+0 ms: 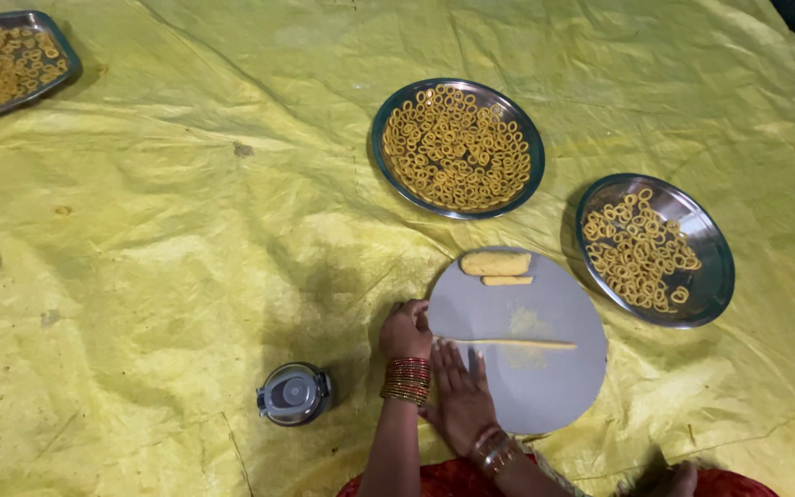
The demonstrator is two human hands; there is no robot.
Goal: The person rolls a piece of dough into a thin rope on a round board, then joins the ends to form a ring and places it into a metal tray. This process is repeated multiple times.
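A round grey board lies on the yellow sheet in front of me. Across it stretches a long thin dough rope. My left hand, red bangles on its wrist, is curled at the board's left edge with its fingers closed on the rope's left end. My right hand lies flat on the board just below the rope, palm down and fingers spread, holding nothing. A thick dough log and a smaller dough strip rest at the board's far edge.
A round steel plate full of dough rings sits beyond the board. A second steel plate, partly filled, lies to the right. At the top left is a tray of rings. A small lidded steel container stands left of my arm.
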